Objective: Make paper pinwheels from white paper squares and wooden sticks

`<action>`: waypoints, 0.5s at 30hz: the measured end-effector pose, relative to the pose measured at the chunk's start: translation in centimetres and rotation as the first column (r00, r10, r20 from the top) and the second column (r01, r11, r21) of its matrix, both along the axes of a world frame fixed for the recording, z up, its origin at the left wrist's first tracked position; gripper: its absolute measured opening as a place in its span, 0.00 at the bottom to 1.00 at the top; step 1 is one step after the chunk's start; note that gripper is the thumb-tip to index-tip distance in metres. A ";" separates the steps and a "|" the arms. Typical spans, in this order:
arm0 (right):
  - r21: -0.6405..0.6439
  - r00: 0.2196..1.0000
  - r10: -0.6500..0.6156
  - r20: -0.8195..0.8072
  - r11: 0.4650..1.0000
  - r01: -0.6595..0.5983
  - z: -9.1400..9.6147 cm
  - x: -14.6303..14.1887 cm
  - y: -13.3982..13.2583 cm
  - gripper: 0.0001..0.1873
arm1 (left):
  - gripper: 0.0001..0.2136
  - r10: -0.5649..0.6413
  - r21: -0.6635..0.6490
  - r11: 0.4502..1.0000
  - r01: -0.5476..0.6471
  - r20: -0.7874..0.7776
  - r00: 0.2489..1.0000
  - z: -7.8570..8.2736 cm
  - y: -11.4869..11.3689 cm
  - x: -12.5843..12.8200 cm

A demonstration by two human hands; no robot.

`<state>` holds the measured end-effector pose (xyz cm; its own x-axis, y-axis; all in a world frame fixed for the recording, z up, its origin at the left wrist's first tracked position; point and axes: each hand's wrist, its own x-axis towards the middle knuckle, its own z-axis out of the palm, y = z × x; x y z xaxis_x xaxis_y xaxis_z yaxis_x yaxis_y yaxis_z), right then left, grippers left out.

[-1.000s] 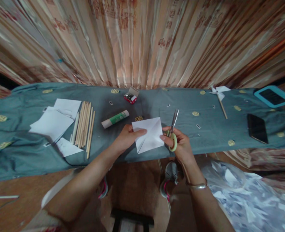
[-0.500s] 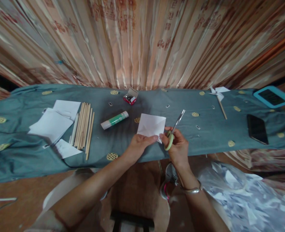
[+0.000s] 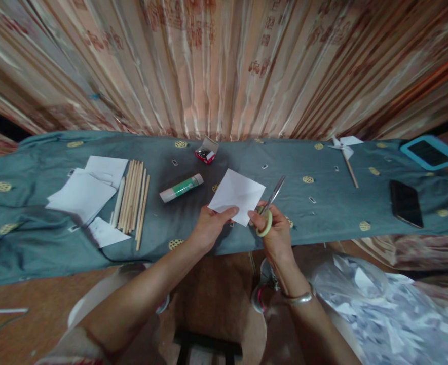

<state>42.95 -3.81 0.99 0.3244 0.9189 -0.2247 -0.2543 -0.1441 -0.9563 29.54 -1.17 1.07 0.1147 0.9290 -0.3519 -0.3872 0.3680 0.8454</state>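
A white square of paper (image 3: 239, 193) is pinched at its lower left edge by my left hand (image 3: 211, 227), the thumb lying on top. Scissors (image 3: 274, 192) with pale green handles are in my right hand (image 3: 276, 234), blades pointing up and away, to the right of the paper. The right fingertips are close to the paper's lower right edge; whether they touch it I cannot tell. A green and white glue stick (image 3: 181, 188) lies left of the paper. Beyond it sits a small open red box (image 3: 206, 152) with small dark items inside.
On the left of the cloth-covered table (image 3: 315, 218) lie white paper sheets (image 3: 83, 192) and several wooden sticks (image 3: 132, 195). To the right are a paper pinwheel (image 3: 344, 149), a blue-framed tablet (image 3: 431, 153) and a black phone (image 3: 406, 204). A bag of paper scraps (image 3: 395, 314) stands lower right.
The paper has turned so a corner now points toward me. My left hand has shifted slightly left along its edge, and the scissors have moved a little left and down.
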 end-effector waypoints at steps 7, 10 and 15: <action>-0.004 0.999 0.020 -0.041 1.000 -0.021 -0.3 -0.2 -0.2 0.21 | 0.14 0.001 -0.001 1.000 -0.001 -0.003 1.000 0.2 0.5 -0.4; -0.018 0.998 0.062 0.025 0.998 -0.062 0.0 -0.4 -0.3 0.20 | 0.14 0.007 0.021 1.000 -0.007 0.000 1.000 0.4 0.9 -0.7; -0.043 0.989 0.135 0.054 0.990 -0.132 0.4 -0.6 -0.5 0.22 | 0.14 0.037 0.051 0.998 -0.038 0.016 0.999 0.9 1.6 -1.3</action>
<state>42.37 -4.29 1.40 0.2126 0.9455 -0.2465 -0.1759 -0.2111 -0.9615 28.28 0.40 1.96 0.0842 0.9496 -0.3021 -0.4128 0.3091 0.8568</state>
